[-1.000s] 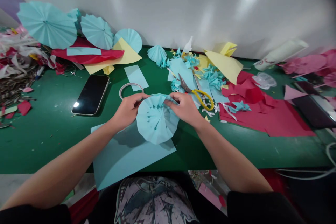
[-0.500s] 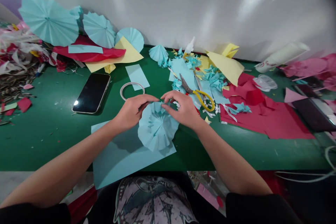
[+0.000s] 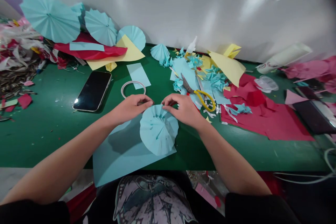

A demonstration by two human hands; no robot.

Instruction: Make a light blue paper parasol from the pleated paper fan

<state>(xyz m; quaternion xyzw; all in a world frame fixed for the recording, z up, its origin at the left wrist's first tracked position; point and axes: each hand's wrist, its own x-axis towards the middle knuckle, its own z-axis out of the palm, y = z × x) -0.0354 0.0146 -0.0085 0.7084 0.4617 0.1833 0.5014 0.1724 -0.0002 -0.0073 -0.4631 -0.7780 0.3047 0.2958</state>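
Note:
A pleated light-blue paper rosette (image 3: 159, 131) is held up by its far rim, its round folded face towards me. My right hand (image 3: 181, 108) pinches the rim at the top, thumb and forefinger together. At the rim's upper left, my left hand (image 3: 132, 108) is closed in a pinch too; what lies exactly between its fingertips is partly hidden. Beneath the rosette lies a large light-blue paper sheet (image 3: 115, 161), reaching past the table's near edge. Just beyond my left hand is a roll of tape (image 3: 122, 91), overlapping a small blue paper strip (image 3: 138, 72).
A black phone (image 3: 92, 91) lies left on the green table (image 3: 52, 136). Yellow-handled scissors (image 3: 203, 98) rest among blue scraps. Red paper (image 3: 283, 122) covers the right. Larger blue rosettes (image 3: 49, 17) lean on the back wall; a heap of scraps fills the far left.
My hands have drawn slightly apart along the rosette's top, the left fingertips shifting left. The rosette's face shows a little more fully. The whole view has shifted slightly.

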